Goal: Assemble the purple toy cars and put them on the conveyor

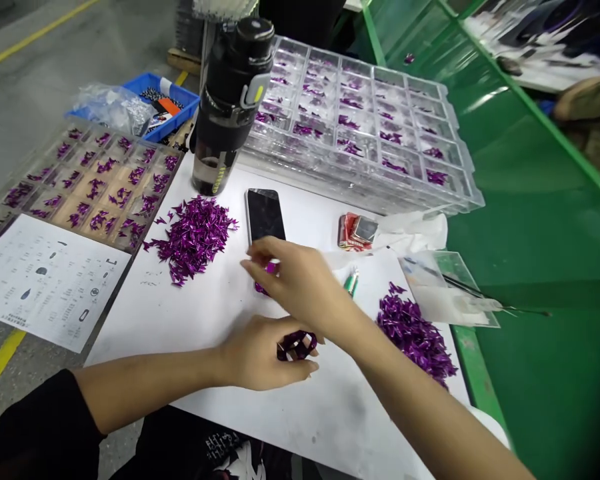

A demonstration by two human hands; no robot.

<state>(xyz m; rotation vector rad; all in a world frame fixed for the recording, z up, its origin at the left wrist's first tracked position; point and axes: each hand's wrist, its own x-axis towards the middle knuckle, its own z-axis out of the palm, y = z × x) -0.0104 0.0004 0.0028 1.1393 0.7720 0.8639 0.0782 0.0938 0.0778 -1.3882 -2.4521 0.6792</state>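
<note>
Left hand (257, 353) clenched on loose purple metallic pieces (295, 345), right hand (295, 280) half-curled at black glass smartphone (265, 213) lower end, grip unclear

Your view is bright and evenly lit, seemingly from overhead, with only soft shadows under your left hand (260, 357) and right hand (297, 283). Glare whitens the clear plastic tray (360, 127) and streaks the green tabletop (530, 220). The wide lens bows the edges — and the lower right corner falls dark.
</note>
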